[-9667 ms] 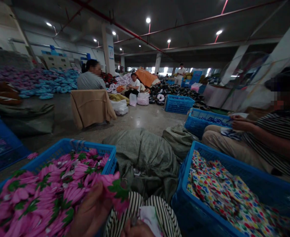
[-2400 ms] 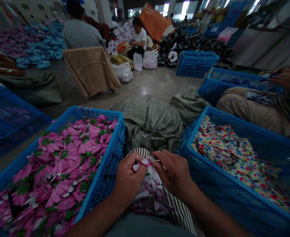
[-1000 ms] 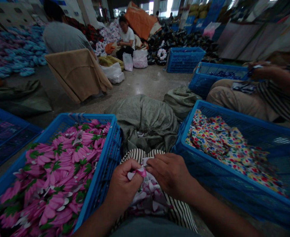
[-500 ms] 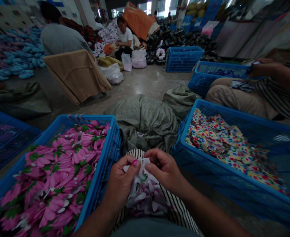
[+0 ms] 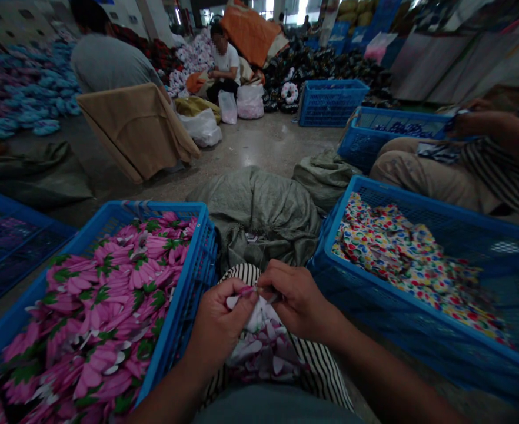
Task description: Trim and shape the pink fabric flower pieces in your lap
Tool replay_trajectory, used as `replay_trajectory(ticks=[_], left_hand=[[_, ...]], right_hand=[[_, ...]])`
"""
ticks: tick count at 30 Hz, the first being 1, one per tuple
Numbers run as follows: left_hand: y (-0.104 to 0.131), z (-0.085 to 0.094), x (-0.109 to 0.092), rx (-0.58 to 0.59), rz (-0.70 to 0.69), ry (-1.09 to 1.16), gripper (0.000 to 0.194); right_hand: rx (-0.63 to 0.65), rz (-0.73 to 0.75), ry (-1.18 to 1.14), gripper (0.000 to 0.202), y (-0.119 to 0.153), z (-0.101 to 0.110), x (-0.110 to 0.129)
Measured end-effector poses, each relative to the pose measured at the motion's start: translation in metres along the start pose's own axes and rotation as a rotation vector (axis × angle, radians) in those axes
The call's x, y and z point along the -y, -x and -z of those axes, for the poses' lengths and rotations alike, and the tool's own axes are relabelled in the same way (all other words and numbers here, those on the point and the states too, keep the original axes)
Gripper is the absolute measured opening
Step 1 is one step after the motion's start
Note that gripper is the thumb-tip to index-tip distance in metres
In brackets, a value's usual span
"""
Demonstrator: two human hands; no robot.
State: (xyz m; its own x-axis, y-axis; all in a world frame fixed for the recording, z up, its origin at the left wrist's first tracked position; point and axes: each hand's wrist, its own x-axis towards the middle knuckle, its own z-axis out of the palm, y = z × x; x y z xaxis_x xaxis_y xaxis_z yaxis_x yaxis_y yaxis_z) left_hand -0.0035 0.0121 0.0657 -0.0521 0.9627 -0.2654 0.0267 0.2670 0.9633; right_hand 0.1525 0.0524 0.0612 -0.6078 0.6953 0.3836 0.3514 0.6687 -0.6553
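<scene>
My left hand (image 5: 222,315) pinches a small pink and white fabric piece (image 5: 247,290) above my lap. Fingertips of my right hand (image 5: 295,300) are pressed together at the same piece, touching its right end, and the hands nearly meet. Below them, more pink and white pieces (image 5: 270,350) lie heaped on black-and-white striped cloth (image 5: 319,365) over my lap. To the left, a blue crate (image 5: 153,207) holds many pink pieces with green tips (image 5: 113,318).
On the right, a blue crate (image 5: 401,285) contains colourful patterned fabric (image 5: 401,241). Grey-green sacks (image 5: 259,203) lie ahead. A person (image 5: 498,171) sits at right; two others sit farther back, one behind a cloth-draped chair (image 5: 131,129). More blue crates (image 5: 332,103) stand beyond.
My right hand has tilted inward and its fingertips have closed onto the piece by my left fingers. The white cloth that was spread between the hands is now lower and partly covered.
</scene>
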Motion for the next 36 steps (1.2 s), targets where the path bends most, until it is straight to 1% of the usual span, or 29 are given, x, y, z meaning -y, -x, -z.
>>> replay_trajectory(ticks=[1, 3, 7, 9, 11, 14, 16, 21, 26, 29, 30, 31, 33, 35, 36], left_hand=[[0.0, 0.0, -0.001, 0.012, 0.053, 0.051, 0.024], [0.001, -0.001, -0.002, 0.023, 0.15, 0.157, 0.025], [0.001, -0.002, -0.003, 0.045, 0.271, 0.294, 0.027], [-0.001, -0.002, -0.003, 0.049, 0.307, 0.345, 0.027], [-0.002, -0.002, -0.003, 0.054, 0.323, 0.381, 0.028], [-0.004, -0.003, -0.003, 0.064, 0.308, 0.396, 0.028], [-0.004, -0.004, -0.001, 0.066, 0.278, 0.368, 0.028], [-0.001, -0.004, 0.004, 0.035, 0.184, 0.193, 0.026], [-0.002, 0.0, 0.006, 0.1, 0.104, 0.022, 0.025], [-0.002, 0.002, 0.005, 0.107, 0.06, -0.03, 0.024], [-0.001, 0.002, 0.005, 0.112, 0.058, -0.037, 0.024], [0.0, 0.001, 0.005, 0.118, 0.066, -0.033, 0.025], [0.0, 0.0, 0.006, 0.115, 0.104, 0.023, 0.025], [-0.002, 0.0, 0.009, 0.071, 0.141, 0.141, 0.025], [-0.005, 0.0, 0.011, 0.038, 0.144, 0.204, 0.023]], right_hand=[[0.004, 0.014, 0.017, 0.02, -0.002, 0.001, -0.001], [-0.032, 0.027, 0.032, 0.02, -0.005, 0.003, -0.006], [-0.179, -0.019, -0.016, 0.017, -0.005, 0.008, -0.015], [-0.171, -0.04, -0.068, 0.011, -0.001, 0.01, -0.016], [-0.094, -0.058, -0.121, 0.003, 0.005, 0.011, -0.013], [0.039, -0.068, -0.161, 0.018, 0.011, 0.012, -0.009], [0.087, -0.063, -0.161, 0.021, 0.013, 0.012, -0.008], [0.12, -0.057, -0.111, 0.021, 0.01, 0.014, -0.007], [0.168, -0.061, -0.009, 0.021, 0.007, 0.016, -0.001], [0.184, -0.066, -0.022, 0.021, 0.007, 0.017, 0.001], [0.17, -0.082, -0.042, 0.022, 0.007, 0.017, 0.0], [0.131, -0.108, -0.075, 0.022, 0.007, 0.017, -0.001], [-0.018, -0.214, -0.209, 0.024, 0.008, 0.012, -0.006], [-0.193, -0.362, -0.467, 0.026, 0.01, 0.003, -0.013], [-0.26, -0.444, -0.622, 0.029, 0.012, -0.003, -0.016]])
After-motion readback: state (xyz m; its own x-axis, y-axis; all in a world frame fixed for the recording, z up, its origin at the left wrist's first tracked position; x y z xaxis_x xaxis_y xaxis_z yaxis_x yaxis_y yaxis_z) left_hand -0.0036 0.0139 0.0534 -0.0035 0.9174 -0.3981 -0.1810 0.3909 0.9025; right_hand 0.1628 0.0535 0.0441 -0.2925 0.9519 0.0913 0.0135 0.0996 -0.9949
